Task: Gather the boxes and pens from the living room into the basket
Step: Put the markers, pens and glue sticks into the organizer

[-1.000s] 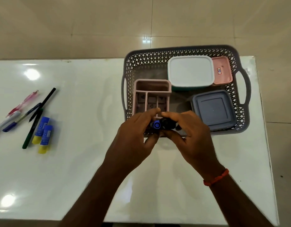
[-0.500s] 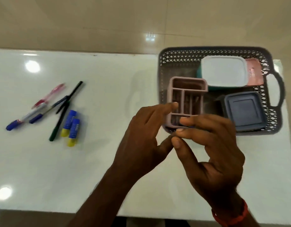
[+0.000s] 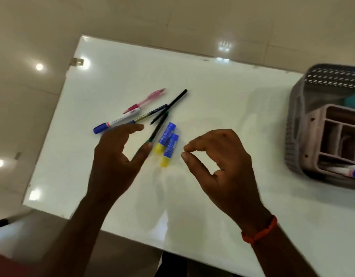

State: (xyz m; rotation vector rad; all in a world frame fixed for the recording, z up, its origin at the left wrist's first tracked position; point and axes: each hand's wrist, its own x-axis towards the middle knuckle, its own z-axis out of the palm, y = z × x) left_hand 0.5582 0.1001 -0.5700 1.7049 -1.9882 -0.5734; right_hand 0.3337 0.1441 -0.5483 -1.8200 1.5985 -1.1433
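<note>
Several pens lie on the white table (image 3: 212, 108): a pink pen (image 3: 146, 99), a white marker with a blue cap (image 3: 116, 122), a dark blue pen (image 3: 152, 114), a black pen (image 3: 169, 106) and a green-tipped black pen (image 3: 158, 126). Two blue-and-yellow glue sticks (image 3: 167, 143) lie beside them. My left hand (image 3: 116, 156) hovers open just below the pens, thumb near the green pen's tip. My right hand (image 3: 222, 166) is empty to the right of the glue sticks, fingers curled, thumb and forefinger nearly touching. The grey basket (image 3: 296, 120) at the right edge holds a pink organizer (image 3: 316, 140) with a marker (image 3: 346, 171) in it.
The table's left and near edges drop to a glossy tiled floor. A teal box shows partly inside the basket behind the organizer. A red band is on my right wrist.
Both hands have left the basket and moved left toward the pens. The marker they held now lies in the organizer. The view has swung left.
</note>
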